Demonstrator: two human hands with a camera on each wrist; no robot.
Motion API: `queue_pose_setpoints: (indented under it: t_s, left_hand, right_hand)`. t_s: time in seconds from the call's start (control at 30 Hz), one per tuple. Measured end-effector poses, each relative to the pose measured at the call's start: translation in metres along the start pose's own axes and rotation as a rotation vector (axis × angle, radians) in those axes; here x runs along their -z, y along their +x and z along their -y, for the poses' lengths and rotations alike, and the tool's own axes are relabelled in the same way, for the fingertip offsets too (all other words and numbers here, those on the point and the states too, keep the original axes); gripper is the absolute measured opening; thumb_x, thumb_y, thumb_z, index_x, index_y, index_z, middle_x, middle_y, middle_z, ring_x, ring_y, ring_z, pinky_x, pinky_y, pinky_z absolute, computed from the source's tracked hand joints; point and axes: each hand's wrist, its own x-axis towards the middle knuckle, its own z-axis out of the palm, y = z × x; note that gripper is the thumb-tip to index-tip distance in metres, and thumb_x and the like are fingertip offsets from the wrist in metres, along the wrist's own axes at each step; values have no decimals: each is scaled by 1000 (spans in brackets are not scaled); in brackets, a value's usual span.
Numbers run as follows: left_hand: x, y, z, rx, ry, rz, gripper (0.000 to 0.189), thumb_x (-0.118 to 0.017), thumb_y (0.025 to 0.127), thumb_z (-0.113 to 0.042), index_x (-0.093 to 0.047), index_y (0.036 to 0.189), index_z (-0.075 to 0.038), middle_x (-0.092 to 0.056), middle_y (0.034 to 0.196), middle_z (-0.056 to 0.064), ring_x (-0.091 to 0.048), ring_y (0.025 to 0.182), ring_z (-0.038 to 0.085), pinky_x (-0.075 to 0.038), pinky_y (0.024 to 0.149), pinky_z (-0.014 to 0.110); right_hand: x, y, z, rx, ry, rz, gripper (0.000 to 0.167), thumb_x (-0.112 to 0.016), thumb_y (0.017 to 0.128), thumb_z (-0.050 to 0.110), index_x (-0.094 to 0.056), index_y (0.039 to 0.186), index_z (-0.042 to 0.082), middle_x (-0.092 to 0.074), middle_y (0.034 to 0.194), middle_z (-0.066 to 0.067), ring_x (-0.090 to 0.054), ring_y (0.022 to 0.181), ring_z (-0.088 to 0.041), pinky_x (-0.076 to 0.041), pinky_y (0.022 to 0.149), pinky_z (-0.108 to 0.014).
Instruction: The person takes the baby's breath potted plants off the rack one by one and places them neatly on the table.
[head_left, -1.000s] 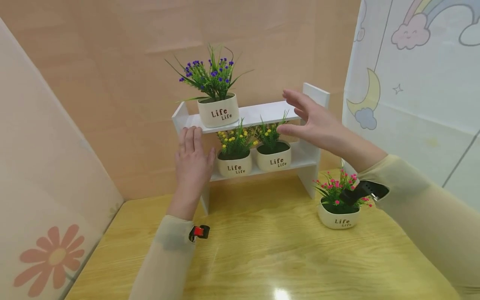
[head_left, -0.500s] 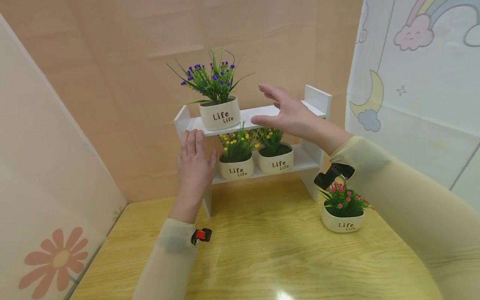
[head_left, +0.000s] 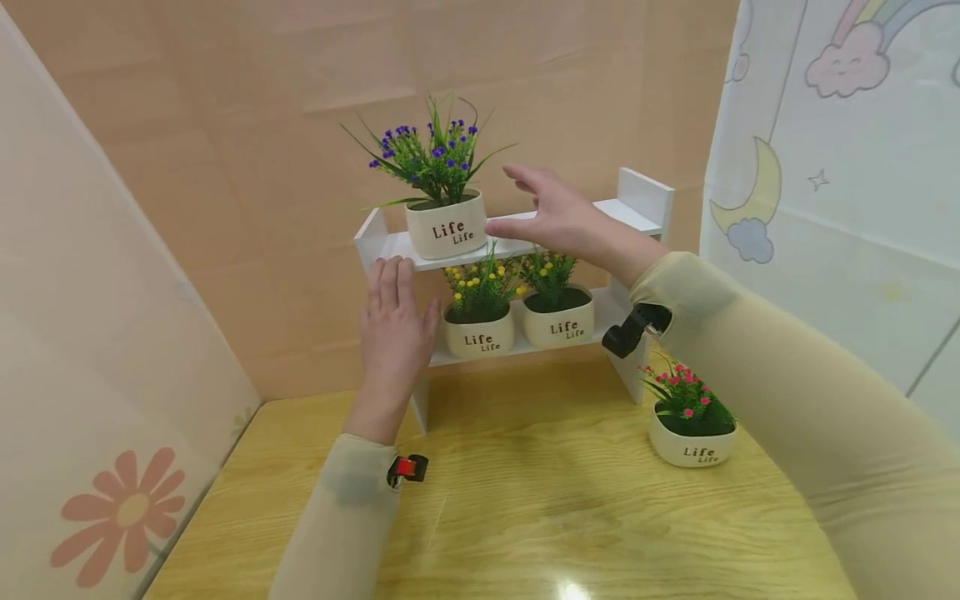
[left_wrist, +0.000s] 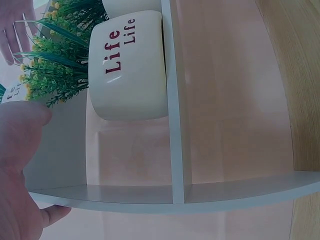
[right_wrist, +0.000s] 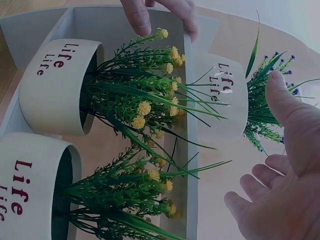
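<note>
A small white shelf (head_left: 647,196) stands on the wooden table, two boards between its side panels. My left hand (head_left: 393,333) grips its upper left end; in the left wrist view, the thumb lies inside the side panel and a fingertip shows outside it. On the left of the top board is a cream pot with purple flowers (head_left: 447,229). Just right of that pot, my right hand (head_left: 562,221) is held over the board, fingers extended and thumb spread; thumb contact with the pot is unclear. Two yellow-flowered pots (head_left: 480,333) sit side by side on the lower board.
A pot with pink flowers (head_left: 693,442) stands on the table (head_left: 525,500), right of the shelf and partly behind my right sleeve. A peach cloth (head_left: 225,167) hangs behind, with patterned panels at left and right.
My right hand has moved left along the top board, from near its right end to beside the purple-flowered pot. My left hand stays on the shelf's end. The view has shifted slightly.
</note>
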Motion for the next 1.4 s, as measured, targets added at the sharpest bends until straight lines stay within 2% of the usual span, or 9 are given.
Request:
queue_pose_setpoints:
  t_s: [0.3,0.63,0.87,1.1,1.4]
  left_hand:
    - [0,1,0,-10,14,0,78,-71,109,-34,-26,167,-7,-27,174,12,-14,167,32,-48,105,64]
    - [2,0,-1,10,7,39,77,-68,110,-33,-25,168,-7,-24,175,10,-10,168,30,-46,109,64]
    - [8,2,2,-56,-17,-19,69,-71,109,-19,-34,165,-3,-35,170,18,-22,165,36,-53,102,69]
    - [10,1,4,-56,-5,16,69,-68,110,-21,-33,166,-2,-34,170,19,-21,165,37,-48,113,66]
    - [6,1,4,-66,2,14,74,-71,109,-23,-28,166,-3,-31,170,17,-18,165,36,-46,116,64]
  right_hand:
    - [-5,15,1,5,-13,15,109,-79,100,56,-14,178,17,-16,183,-3,-22,167,-26,-23,133,-52]
    - [-15,26,7,10,-26,25,111,-79,99,57,-14,178,13,-17,183,-6,-24,166,-27,-23,133,-47]
    - [-18,33,13,-28,15,36,115,-80,99,56,-9,178,12,-14,184,-6,-21,167,-25,-21,133,-46]
    - [-26,39,15,-50,34,42,115,-82,98,54,-11,178,10,-19,183,-10,-25,166,-29,-23,133,-46]
    - [-30,44,15,-79,67,31,116,-82,99,52,-8,178,11,-18,183,-12,-24,167,-30,-24,133,-48]
